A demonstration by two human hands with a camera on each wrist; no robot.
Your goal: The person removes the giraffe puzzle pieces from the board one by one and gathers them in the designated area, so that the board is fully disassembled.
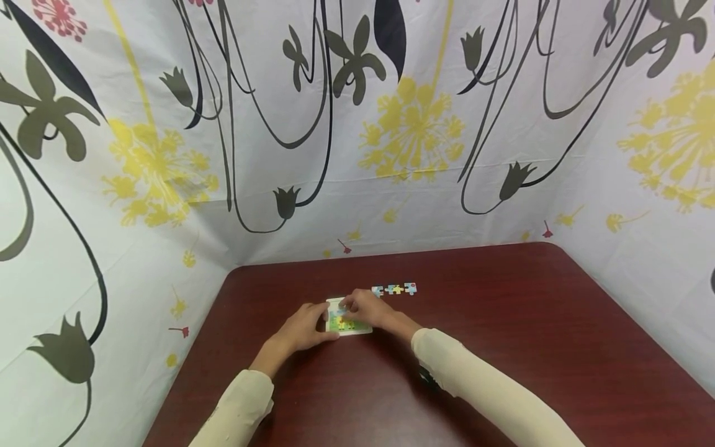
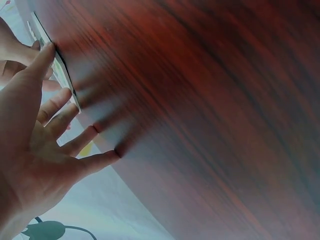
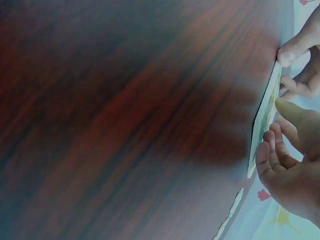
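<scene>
A small jigsaw puzzle board [image 1: 357, 332] with a pale frame and a partly filled green, yellow and blue picture lies on the table. My left hand [image 1: 304, 327] holds the board at its left side, thumb on the near edge and fingers along the left. In the left wrist view, that left hand [image 2: 45, 135] has its outer fingers spread onto the tabletop. Over the board's upper part, my right hand [image 1: 365, 306] pinches a puzzle piece, mostly hidden by the fingertips. The right wrist view shows the right hand's thumb [image 3: 292, 112] low against the board.
Three loose puzzle pieces [image 1: 395, 289] lie in a row behind the right hand, the leftmost partly covered by it. The dark red wooden table [image 1: 503, 347] has rounded far corners. Flower-patterned white cloth [image 1: 357, 155] hangs behind and at both sides.
</scene>
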